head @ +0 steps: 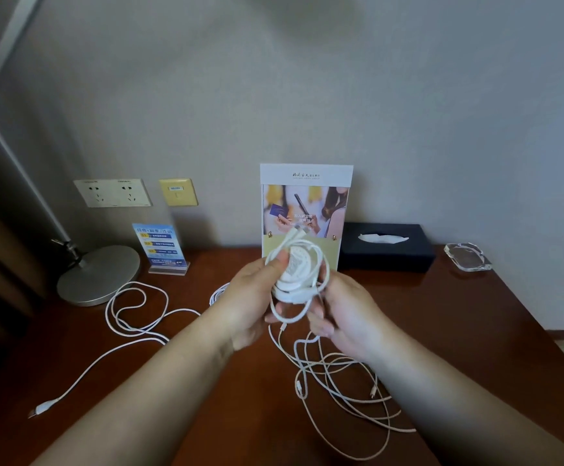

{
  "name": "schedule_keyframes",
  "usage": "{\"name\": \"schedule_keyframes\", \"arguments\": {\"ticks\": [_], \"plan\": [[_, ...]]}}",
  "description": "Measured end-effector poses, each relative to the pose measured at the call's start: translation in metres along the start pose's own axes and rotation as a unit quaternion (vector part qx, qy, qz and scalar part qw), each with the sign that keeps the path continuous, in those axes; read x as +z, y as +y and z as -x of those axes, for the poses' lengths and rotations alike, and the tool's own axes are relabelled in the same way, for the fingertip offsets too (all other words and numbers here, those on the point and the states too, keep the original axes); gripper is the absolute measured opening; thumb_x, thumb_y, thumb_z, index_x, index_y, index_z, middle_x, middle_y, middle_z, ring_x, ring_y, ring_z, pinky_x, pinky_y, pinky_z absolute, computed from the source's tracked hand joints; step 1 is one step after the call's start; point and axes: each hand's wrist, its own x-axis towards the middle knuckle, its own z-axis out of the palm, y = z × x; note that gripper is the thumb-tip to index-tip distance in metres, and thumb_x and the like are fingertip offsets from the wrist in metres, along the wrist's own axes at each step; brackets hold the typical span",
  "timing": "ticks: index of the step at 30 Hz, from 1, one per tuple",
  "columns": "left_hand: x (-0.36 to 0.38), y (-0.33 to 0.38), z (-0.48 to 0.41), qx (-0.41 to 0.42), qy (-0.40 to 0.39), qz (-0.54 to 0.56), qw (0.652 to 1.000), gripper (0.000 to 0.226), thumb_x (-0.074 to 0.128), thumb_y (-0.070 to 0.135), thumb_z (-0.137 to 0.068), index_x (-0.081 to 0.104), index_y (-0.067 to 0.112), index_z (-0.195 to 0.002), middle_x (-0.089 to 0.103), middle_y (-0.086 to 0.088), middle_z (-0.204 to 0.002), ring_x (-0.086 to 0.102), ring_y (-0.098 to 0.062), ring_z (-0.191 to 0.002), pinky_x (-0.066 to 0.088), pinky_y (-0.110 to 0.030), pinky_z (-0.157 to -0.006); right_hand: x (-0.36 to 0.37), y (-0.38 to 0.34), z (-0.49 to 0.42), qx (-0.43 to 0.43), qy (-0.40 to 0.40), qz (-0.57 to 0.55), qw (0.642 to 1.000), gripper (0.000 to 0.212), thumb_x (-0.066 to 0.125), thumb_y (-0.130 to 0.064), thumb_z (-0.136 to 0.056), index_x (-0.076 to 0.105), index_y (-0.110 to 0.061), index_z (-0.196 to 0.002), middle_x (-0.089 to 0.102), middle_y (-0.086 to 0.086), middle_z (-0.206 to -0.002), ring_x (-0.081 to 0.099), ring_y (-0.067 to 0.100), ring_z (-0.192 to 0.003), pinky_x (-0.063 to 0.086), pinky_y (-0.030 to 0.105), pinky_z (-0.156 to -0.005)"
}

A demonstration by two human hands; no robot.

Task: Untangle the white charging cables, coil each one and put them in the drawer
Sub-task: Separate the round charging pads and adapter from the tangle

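both hands (302,297) gripping one half-wound cable coil (299,274) | loose cable (132,314) and tangle (341,381) on counter (459,314) | drawer unseen

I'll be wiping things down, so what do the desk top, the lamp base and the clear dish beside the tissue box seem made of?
Desk top: probably varnished reddish-brown wood or veneer; glossy, showing reflections. Lamp base: seemingly brushed metal, dull silver-grey sheen. Clear dish: glass or crystal, possibly acrylic; transparent with faceted edges.
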Motion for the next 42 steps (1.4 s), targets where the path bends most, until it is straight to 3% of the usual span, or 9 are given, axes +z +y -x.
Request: {"name": "schedule_keyframes", "arguments": {"ticks": [5,9,14,20,28,34,38,40,42], "plan": [[-0.010,-0.004,-0.013,0.078,0.147,-0.157,0.973,0.029,0.042,0.026,-0.099,0.063,0.007,-0.092,0.066,0.000,-0.067,0.058,-0.014,-0.055,0.040,-0.018,-0.045,0.011,0.021,0.009,0.061,0.022,0.183,0.981,0.029,0.036,-0.018,-0.100,0.053,-0.004,-0.081,0.043,0.001,-0.044,0.044,0.015,-0.030,0.034,0.019,-0.038],[-0.041,-0.014,-0.017,0.092,0.189,-0.546,0.811,0.038,0.042,0.037,-0.096,0.058,0.004,-0.105,0.067,-0.011,-0.095,0.061,-0.028,-0.089,0.044,-0.032,-0.072,-0.001,0.002,0.017,0.105,-0.039,0.497,0.860,0.023,0.050,-0.018,-0.088,0.055,-0.011,-0.067,0.041,0.006,-0.049,0.045,0.017,-0.036,0.036,0.023,-0.046],[-0.051,-0.016,-0.010,0.004,-0.039,-0.645,0.763,0.022,0.045,0.034,-0.097,0.053,0.017,-0.085,0.059,0.001,-0.079,0.057,-0.022,-0.079,0.036,-0.020,-0.064,-0.001,-0.033,0.023,-0.034,-0.117,0.705,0.699,0.024,0.058,-0.032,-0.088,0.066,-0.013,-0.077,0.060,-0.001,-0.071,0.057,0.019,-0.067,0.046,0.034,-0.063],[-0.026,-0.008,0.001,-0.030,-0.232,-0.534,0.812,0.026,0.054,0.042,-0.092,0.053,0.035,-0.067,0.046,0.013,-0.061,0.040,-0.006,-0.060,0.037,-0.026,-0.064,-0.011,-0.062,-0.006,-0.062,-0.154,0.546,0.821,0.008,0.076,-0.025,-0.076,0.073,-0.017,-0.076,0.068,0.001,-0.069,0.058,0.008,-0.061,0.046,0.023,-0.063],[-0.018,0.009,0.005,0.075,-0.176,-0.402,0.895,0.031,0.074,0.034,-0.078,0.071,0.003,-0.078,0.060,-0.015,-0.064,0.045,-0.020,-0.056,0.038,-0.032,-0.056,-0.038,-0.029,-0.024,-0.004,-0.146,0.208,0.967,0.007,0.080,-0.026,-0.062,0.076,-0.022,-0.067,0.069,-0.004,-0.064,0.059,0.009,-0.058,0.045,0.022,-0.058],[-0.019,0.009,0.003,0.044,-0.117,-0.303,0.945,0.026,0.074,0.017,-0.076,0.074,0.001,-0.096,0.071,-0.022,-0.084,0.056,-0.013,-0.055,0.042,-0.017,-0.044,-0.048,-0.016,-0.027,0.083,-0.108,0.054,0.989,0.019,0.079,-0.035,-0.063,0.075,-0.016,-0.067,0.062,0.000,-0.060,0.048,0.012,-0.048,0.028,0.021,-0.046],[-0.022,0.006,-0.001,0.030,-0.091,-0.190,0.977,0.024,0.080,0.019,-0.067,0.075,0.008,-0.089,0.070,-0.023,-0.086,0.057,-0.032,-0.069,0.041,-0.025,-0.052,-0.035,-0.008,-0.026,0.111,-0.090,-0.032,0.989,0.050,0.075,-0.021,-0.074,0.059,0.005,-0.114,0.058,0.019,-0.110,0.049,0.040,-0.109,0.036,0.038,-0.084],[-0.021,0.003,-0.005,0.031,-0.016,-0.133,0.991,0.016,0.080,0.014,-0.065,0.076,0.010,-0.080,0.070,-0.020,-0.079,0.056,-0.034,-0.073,0.040,-0.027,-0.057,-0.029,-0.005,-0.022,0.110,-0.049,0.006,0.993,0.019,0.054,-0.014,-0.091,0.063,0.000,-0.100,0.065,0.009,-0.080,0.066,0.027,-0.074,0.051,0.029,-0.065],[-0.020,0.001,-0.009,0.039,0.084,-0.089,0.992,0.004,0.072,0.008,-0.070,0.073,0.008,-0.073,0.070,-0.012,-0.068,0.057,-0.030,-0.066,0.039,-0.026,-0.057,-0.021,-0.005,-0.012,0.092,0.000,0.112,0.989,0.028,0.045,-0.017,-0.097,0.063,-0.008,-0.078,0.055,0.000,-0.050,0.048,0.011,-0.038,0.034,0.018,-0.039]]}}
